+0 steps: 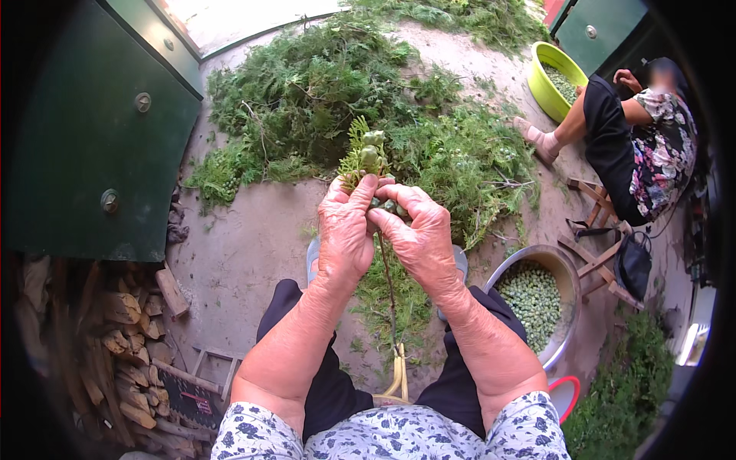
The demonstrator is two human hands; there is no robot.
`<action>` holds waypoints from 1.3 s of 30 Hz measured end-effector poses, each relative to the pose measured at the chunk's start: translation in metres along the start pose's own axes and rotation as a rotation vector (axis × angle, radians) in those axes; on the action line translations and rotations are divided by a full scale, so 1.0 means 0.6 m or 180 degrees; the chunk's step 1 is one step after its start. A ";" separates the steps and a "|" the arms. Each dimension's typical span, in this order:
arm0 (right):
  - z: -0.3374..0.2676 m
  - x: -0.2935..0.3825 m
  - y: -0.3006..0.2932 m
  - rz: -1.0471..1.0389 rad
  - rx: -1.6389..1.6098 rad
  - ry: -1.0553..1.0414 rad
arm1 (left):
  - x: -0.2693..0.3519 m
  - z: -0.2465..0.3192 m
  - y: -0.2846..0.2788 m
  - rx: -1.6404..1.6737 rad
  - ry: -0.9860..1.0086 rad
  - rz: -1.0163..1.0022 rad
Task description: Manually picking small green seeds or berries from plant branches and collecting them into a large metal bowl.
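Between my two hands is a cut conifer sprig (pixel 359 152) with scaly green leaves and several plump green cones (pixel 370 154). My left hand (pixel 348 230) pinches the sprig between thumb and fingers. Just beside it, my right hand (pixel 417 233) has its thumb and forefinger closed around a few green cones (pixel 391 206). A thin brown stem (pixel 388 282) runs down from under the hands towards my lap. To the right of my knee stands a metal basin (pixel 566 261) holding many picked green cones (pixel 529 305).
A large heap of conifer branches (pixel 310 98) lies ahead. At right, another person (pixel 632 144) sits by a yellow-green tub (pixel 540 86) of cones. A wooden folding stool (pixel 595 267) with a black bag (pixel 632 259) stands near the basin. Split firewood (pixel 126 356) is stacked at left below a green door (pixel 103 144).
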State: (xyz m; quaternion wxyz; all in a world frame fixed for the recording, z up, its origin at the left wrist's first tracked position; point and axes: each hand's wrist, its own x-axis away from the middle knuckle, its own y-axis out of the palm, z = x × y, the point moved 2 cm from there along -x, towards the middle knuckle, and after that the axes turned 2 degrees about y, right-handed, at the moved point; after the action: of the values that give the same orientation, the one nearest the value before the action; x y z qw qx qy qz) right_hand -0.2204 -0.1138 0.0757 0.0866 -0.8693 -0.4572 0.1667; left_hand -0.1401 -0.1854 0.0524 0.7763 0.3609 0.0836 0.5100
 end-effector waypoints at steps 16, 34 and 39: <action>0.024 -0.001 -0.016 -0.0639 -0.2366 0.1988 | 0.015 -0.002 0.005 -0.0531 0.0409 -0.0103; 0.063 -0.040 -0.114 0.0593 -0.2936 0.1598 | 0.008 0.025 -0.001 -0.0002 -0.0464 0.0030; 0.067 -0.021 -0.074 -0.0228 -0.3414 0.1915 | 0.018 0.021 0.002 -0.0096 -0.0575 -0.0146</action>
State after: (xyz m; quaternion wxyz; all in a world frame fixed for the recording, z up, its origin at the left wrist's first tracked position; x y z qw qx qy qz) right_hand -0.2760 -0.0991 0.0544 -0.2320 -0.7847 -0.4619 -0.3421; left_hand -0.1299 -0.1819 0.0651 0.7975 0.3916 0.0138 0.4587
